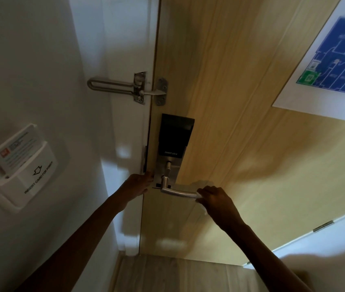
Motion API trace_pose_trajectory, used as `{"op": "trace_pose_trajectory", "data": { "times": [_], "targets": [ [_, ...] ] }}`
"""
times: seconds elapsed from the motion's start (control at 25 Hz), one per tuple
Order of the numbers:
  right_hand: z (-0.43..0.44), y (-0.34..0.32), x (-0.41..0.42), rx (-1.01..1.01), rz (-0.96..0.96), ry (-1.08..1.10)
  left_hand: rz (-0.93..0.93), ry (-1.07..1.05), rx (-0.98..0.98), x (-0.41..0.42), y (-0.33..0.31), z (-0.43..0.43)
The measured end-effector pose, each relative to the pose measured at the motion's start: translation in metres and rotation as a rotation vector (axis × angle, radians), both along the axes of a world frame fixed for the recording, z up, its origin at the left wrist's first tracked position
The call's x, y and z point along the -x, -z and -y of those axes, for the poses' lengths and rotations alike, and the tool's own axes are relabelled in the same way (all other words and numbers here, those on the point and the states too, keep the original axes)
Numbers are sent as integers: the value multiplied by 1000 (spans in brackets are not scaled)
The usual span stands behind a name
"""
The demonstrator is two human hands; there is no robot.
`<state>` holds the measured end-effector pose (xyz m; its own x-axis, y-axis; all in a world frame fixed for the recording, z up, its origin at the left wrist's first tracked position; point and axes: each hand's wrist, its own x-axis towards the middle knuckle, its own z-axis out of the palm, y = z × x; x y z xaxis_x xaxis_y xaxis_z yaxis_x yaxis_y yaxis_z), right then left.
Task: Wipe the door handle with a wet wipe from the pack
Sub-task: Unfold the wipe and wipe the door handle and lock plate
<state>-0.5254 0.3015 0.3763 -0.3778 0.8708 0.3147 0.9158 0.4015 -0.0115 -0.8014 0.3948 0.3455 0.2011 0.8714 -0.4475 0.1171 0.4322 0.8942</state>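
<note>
A silver lever door handle [175,192] sticks out to the right from a black and silver smart lock plate [172,142] on the wooden door [241,123]. My right hand [216,201] is closed around the handle's free end, with a white wet wipe [200,197] pressed between the fingers and the metal. Only small bits of the wipe show. My left hand [138,186] rests flat against the door's edge, just left of the lock plate, and holds nothing. The pack of wipes is not in view.
A metal swing-bar guard [125,87] bridges the white door frame and the door above the lock. A white key-card holder [19,165] with a card in it is on the left wall. A blue floor-plan sheet [336,60] hangs on the door at upper right.
</note>
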Motion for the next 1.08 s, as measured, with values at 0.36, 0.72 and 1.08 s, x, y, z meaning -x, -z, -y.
{"op": "trace_pose_trajectory", "data": {
  "times": [0.36, 0.72, 1.08],
  "targets": [
    [10, 24, -4, 387, -1429, 551, 9, 4, 24, -3, -9, 4],
    [45, -2, 49, 223, -1374, 556, 38, -26, 29, -1, -10, 6],
    [41, -10, 49, 88, -1175, 533, 37, -42, 24, -3, -10, 14]
  ]
}}
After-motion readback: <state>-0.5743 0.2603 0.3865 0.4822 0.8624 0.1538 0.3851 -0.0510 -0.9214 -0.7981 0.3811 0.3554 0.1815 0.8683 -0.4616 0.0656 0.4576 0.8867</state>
